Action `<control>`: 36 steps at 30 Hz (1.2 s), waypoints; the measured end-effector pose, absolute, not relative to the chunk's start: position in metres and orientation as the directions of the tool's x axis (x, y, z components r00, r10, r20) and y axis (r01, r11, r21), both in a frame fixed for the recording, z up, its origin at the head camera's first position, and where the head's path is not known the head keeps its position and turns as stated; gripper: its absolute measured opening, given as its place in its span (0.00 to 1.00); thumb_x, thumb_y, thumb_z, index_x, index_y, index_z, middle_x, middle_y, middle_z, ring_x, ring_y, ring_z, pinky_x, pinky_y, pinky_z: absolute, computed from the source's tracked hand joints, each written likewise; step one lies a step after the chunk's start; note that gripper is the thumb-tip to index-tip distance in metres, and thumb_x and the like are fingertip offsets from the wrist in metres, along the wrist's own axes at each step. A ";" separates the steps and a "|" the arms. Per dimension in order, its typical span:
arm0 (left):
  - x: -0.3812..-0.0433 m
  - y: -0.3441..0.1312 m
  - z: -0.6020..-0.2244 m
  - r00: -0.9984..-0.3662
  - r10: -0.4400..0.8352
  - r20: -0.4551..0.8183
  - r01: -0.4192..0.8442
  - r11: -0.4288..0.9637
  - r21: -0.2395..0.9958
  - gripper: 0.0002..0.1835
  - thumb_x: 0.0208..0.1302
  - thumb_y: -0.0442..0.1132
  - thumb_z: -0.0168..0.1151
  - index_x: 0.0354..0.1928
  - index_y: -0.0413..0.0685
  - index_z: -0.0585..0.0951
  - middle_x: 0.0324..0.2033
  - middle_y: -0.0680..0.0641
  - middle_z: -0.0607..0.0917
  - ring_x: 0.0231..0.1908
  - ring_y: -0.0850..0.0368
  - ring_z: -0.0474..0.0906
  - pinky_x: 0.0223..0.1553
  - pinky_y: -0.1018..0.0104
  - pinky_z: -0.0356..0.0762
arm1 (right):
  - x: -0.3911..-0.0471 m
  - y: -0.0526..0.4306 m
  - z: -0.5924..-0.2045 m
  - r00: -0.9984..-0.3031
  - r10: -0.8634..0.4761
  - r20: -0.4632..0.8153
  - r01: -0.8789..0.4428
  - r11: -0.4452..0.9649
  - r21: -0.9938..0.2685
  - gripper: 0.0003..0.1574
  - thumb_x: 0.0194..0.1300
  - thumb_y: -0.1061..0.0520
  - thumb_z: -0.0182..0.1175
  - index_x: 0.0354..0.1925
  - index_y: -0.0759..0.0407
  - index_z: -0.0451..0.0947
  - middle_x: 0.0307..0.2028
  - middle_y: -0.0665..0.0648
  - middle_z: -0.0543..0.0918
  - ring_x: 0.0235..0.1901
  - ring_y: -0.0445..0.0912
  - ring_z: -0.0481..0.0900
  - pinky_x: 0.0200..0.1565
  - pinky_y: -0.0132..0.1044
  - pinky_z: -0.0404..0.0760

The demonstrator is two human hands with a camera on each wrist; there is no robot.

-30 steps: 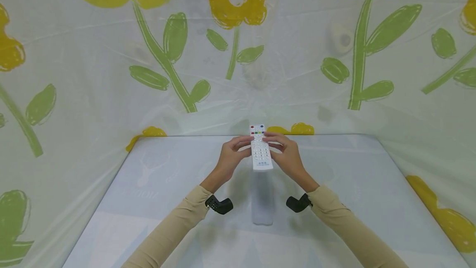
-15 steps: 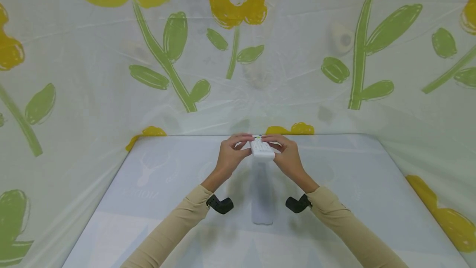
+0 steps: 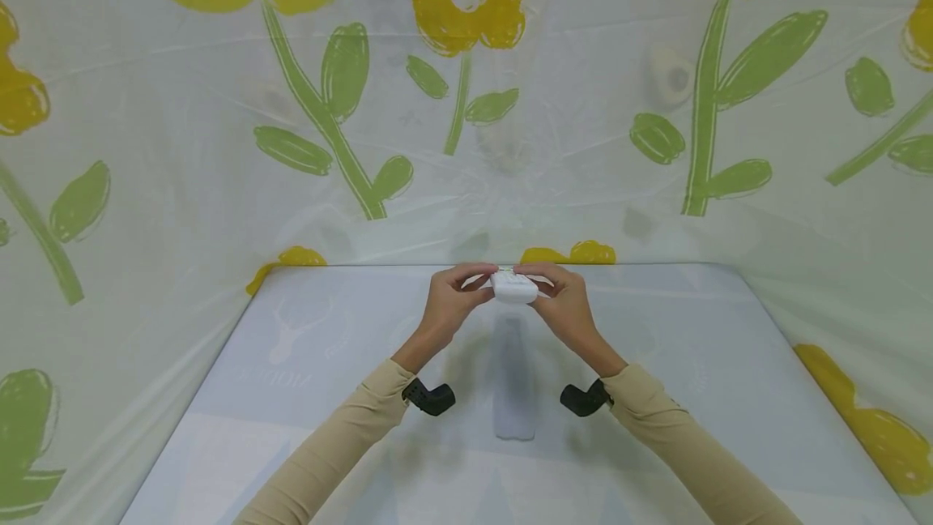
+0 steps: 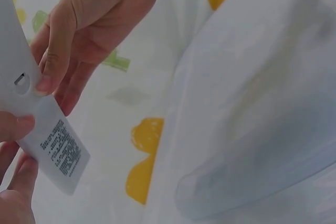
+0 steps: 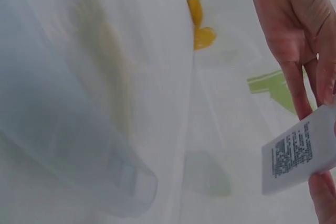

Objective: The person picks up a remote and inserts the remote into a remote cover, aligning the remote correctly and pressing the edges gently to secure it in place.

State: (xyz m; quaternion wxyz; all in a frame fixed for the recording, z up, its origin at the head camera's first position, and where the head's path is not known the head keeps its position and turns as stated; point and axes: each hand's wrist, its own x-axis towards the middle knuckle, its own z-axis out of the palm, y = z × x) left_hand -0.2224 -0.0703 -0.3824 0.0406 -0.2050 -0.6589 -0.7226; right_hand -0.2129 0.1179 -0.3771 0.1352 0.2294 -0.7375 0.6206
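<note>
A white remote control (image 3: 515, 290) is held up over the table between both hands, its near end facing me and its button face strongly foreshortened. My left hand (image 3: 450, 300) pinches its left side between fingertips and thumb. On the opposite side my right hand (image 3: 564, 302) grips it the same way. The left wrist view shows the remote's back (image 4: 39, 121), with a small latch recess and a printed label. In the right wrist view the labelled end (image 5: 294, 156) pokes out beyond the fingers. Below, a long translucent bluish sleeve-like piece (image 3: 514, 395) lies flat on the table.
The pale table (image 3: 306, 395) has a faint deer print at its left. A white curtain (image 3: 568, 144) with yellow and orange flowers rises behind its back edge. Dark camera mounts (image 3: 430, 398) stick inward from both wrists.
The remote has tipped: its button face, plainly visible a second ago, is now almost edge-on, with the near end raised toward me. Both hands have stayed nearly in place, still holding it.
</note>
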 end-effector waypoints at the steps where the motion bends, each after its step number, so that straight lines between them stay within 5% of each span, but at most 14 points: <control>1: -0.224 -0.071 -0.385 -0.911 0.212 0.353 0.331 -0.136 0.934 0.17 0.55 0.21 0.63 0.48 0.22 0.77 0.50 0.28 0.77 0.56 0.38 0.72 0.58 0.50 0.70 | -0.213 0.118 -0.376 -0.859 -0.170 0.483 -0.506 0.132 -0.852 0.18 0.53 0.75 0.64 0.45 0.76 0.78 0.46 0.70 0.80 0.48 0.58 0.76 0.52 0.48 0.76; 12: -0.238 -0.070 -0.399 -0.902 0.201 0.382 0.356 -0.156 0.921 0.16 0.53 0.23 0.66 0.46 0.33 0.82 0.45 0.40 0.82 0.51 0.48 0.77 0.52 0.61 0.76 | -0.216 0.117 -0.372 -0.845 -0.167 0.509 -0.531 0.135 -0.837 0.18 0.51 0.74 0.67 0.44 0.73 0.80 0.43 0.67 0.81 0.44 0.44 0.78 0.50 0.47 0.79; 19: -0.238 -0.069 -0.399 -0.901 0.200 0.385 0.363 -0.141 0.921 0.16 0.53 0.26 0.67 0.46 0.33 0.82 0.44 0.42 0.83 0.49 0.51 0.78 0.52 0.54 0.76 | -0.216 0.118 -0.371 -0.851 -0.145 0.505 -0.523 0.153 -0.838 0.18 0.49 0.75 0.67 0.42 0.74 0.79 0.42 0.68 0.81 0.43 0.40 0.78 0.49 0.49 0.79; 30: -0.235 -0.067 -0.387 -0.929 0.200 0.311 0.290 -0.130 0.948 0.16 0.53 0.22 0.65 0.46 0.27 0.80 0.47 0.36 0.81 0.52 0.41 0.76 0.49 0.61 0.78 | -0.217 0.120 -0.368 -0.864 -0.124 0.489 -0.502 0.126 -0.856 0.19 0.49 0.76 0.66 0.43 0.76 0.78 0.44 0.69 0.80 0.45 0.53 0.81 0.47 0.57 0.77; 36: -0.222 -0.065 -0.369 -0.929 0.195 0.314 0.300 -0.098 0.949 0.15 0.54 0.22 0.65 0.46 0.26 0.80 0.46 0.34 0.81 0.50 0.45 0.78 0.49 0.62 0.78 | -0.217 0.122 -0.367 -0.853 -0.136 0.504 -0.520 0.138 -0.843 0.20 0.51 0.74 0.66 0.45 0.73 0.78 0.45 0.69 0.81 0.46 0.59 0.80 0.47 0.55 0.78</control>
